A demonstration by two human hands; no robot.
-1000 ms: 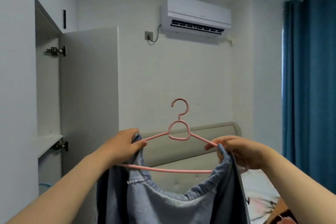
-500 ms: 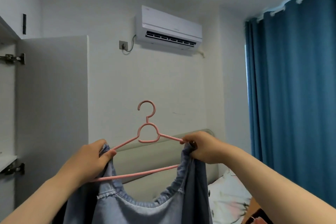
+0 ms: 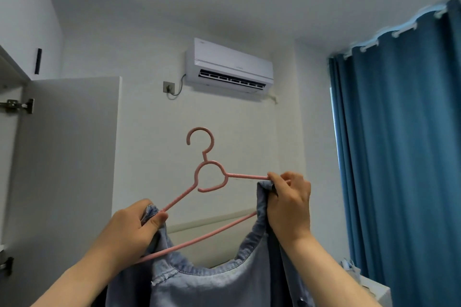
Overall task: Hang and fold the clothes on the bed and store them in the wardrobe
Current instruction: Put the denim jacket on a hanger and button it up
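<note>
Two hands hold one pink hanger in mid-air before the wall, with a blue denim garment partly drawn onto it. The left hand pinches the denim's shoulder edge against the end of the hanger's left arm. The right hand has its fingers curled round the other shoulder of the cloth and the right arm of the hanger. The garment's neckline sags in a curve below the lower bar, and its body drops out of view at the bottom edge.

Orientation: the hook stands upward, its open end turned left toward the open wardrobe door. The hanger's long axis runs left to right but is tilted, with the left end low and the right end high.

Step in hand, as judged: seating the garment on the hanger. To do it well, each shoulder should be pulled fully over its arm end, the neckline centred under the hook, and the bar brought level before either grip loosens. Otherwise the denim is likely to slide toward the low left end.
</note>
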